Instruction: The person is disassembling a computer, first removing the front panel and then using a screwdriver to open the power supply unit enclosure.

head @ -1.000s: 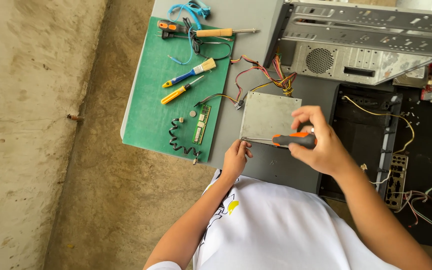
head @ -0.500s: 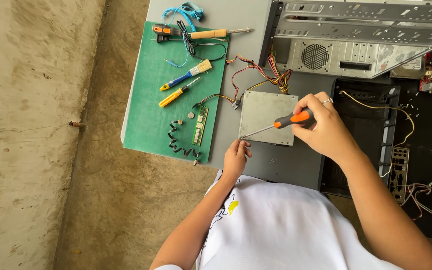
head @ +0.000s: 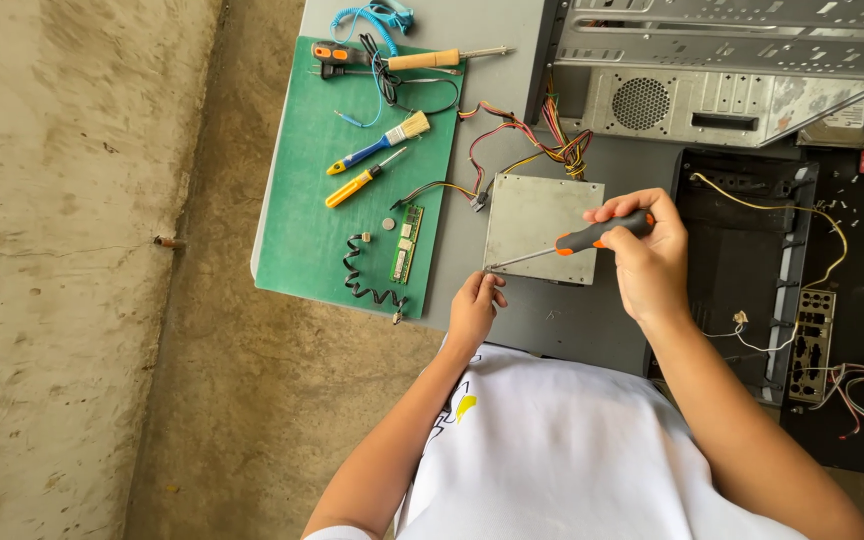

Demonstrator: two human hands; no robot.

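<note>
Your right hand (head: 652,262) is closed around the black-and-orange handle of a screwdriver (head: 577,243), its shaft slanting down so the tip sits at the near left corner of the grey power supply box (head: 540,228). That box lies flat on the desk (head: 572,320), its bundle of coloured wires (head: 537,135) trailing toward the open computer case (head: 732,75). Your left hand (head: 474,310) is curled at that same corner, fingertips right beside the tip; whether it pinches a screw, I cannot tell. Here's the risk: the driver comes in at a shallow slant, so it could skid out of the screw head and jab those left fingers. A loosened screw could also roll off the desk edge, just below.
</note>
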